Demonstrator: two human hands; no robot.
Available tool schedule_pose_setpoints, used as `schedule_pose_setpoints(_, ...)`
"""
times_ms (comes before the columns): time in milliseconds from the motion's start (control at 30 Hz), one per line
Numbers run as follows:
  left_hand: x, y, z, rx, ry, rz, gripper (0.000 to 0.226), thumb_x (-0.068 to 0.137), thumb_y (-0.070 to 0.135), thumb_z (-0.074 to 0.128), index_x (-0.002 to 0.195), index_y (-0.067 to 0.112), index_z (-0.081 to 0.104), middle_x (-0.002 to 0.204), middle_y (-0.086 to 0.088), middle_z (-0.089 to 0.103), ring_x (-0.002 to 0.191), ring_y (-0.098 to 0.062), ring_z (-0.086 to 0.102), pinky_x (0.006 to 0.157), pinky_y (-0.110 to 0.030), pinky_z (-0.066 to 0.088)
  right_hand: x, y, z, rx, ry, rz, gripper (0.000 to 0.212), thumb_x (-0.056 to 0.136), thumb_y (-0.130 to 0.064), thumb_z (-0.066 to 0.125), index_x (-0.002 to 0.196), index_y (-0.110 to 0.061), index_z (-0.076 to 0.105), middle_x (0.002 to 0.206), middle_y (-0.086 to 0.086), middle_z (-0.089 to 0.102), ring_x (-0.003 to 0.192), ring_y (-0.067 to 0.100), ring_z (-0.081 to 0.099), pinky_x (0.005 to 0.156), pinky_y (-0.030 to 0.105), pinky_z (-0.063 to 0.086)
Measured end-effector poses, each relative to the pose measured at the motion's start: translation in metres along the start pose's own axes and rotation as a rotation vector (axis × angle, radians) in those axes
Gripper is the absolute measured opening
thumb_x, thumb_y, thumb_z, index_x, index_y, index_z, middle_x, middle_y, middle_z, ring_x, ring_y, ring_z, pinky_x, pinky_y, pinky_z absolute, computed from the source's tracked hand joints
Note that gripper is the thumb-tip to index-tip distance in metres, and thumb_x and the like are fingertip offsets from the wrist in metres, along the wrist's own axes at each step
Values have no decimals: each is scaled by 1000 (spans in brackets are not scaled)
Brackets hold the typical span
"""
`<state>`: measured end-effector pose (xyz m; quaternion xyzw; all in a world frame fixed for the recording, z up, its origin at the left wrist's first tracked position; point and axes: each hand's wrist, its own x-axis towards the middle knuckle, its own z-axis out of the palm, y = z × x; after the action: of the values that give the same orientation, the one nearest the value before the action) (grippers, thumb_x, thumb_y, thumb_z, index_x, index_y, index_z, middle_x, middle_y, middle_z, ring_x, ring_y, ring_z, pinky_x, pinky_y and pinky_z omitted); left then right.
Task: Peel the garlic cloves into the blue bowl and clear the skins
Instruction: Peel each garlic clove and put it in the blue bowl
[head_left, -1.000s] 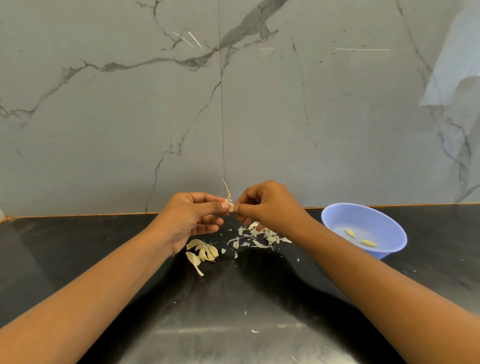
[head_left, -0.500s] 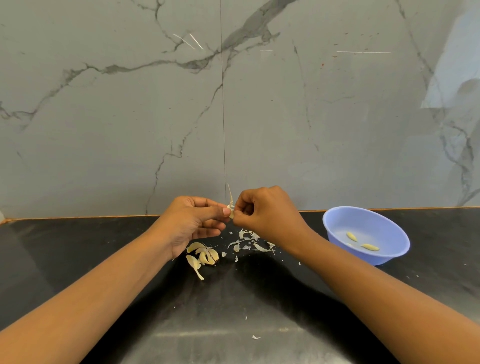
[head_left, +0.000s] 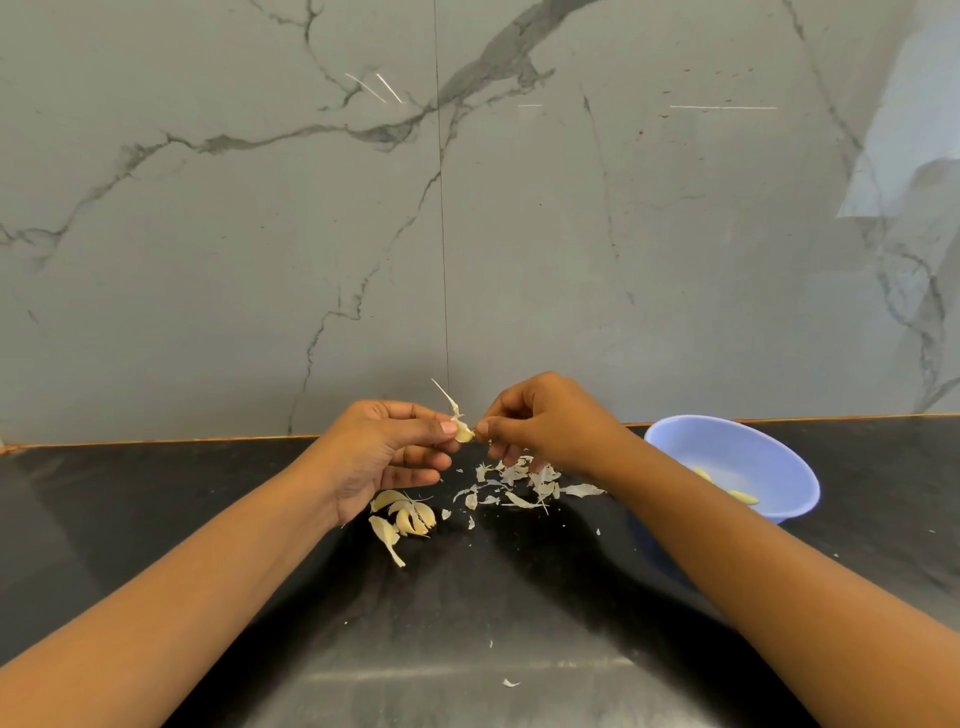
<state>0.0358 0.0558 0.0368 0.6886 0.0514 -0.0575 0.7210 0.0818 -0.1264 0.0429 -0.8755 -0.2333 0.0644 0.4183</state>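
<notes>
My left hand (head_left: 387, 452) pinches a small garlic clove (head_left: 463, 432) between thumb and forefinger, a thin strip of skin sticking up from it. My right hand (head_left: 545, 423) faces it with curled fingers, its fingertips pinching at the clove's right end. Below the left hand lie several unpeeled cloves (head_left: 408, 517) on the black counter. A scatter of white garlic skins (head_left: 524, 483) lies under the right hand. The blue bowl (head_left: 779, 457) stands at the right with two peeled cloves (head_left: 743, 496) inside, partly hidden by my right forearm.
The black counter (head_left: 156, 509) runs back to a grey marble wall (head_left: 467, 208). Small skin flakes (head_left: 510, 683) lie on the counter nearer to me.
Both hands stay together on the clove above the skins. The right hand's fingers have shifted slightly on the clove and more of the clove shows between the hands.
</notes>
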Motion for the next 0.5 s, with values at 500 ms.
schedule_pose_setpoints(500,-1,-2,4,71,54,59,13,76,8,73,88,8,74,71,-4,72,56,-10,65,46,-19,54,-2,-3,11,155,81,-49,6,86,-17,70,83,-12,71,69,1,71,62,10,69,53,19,52)
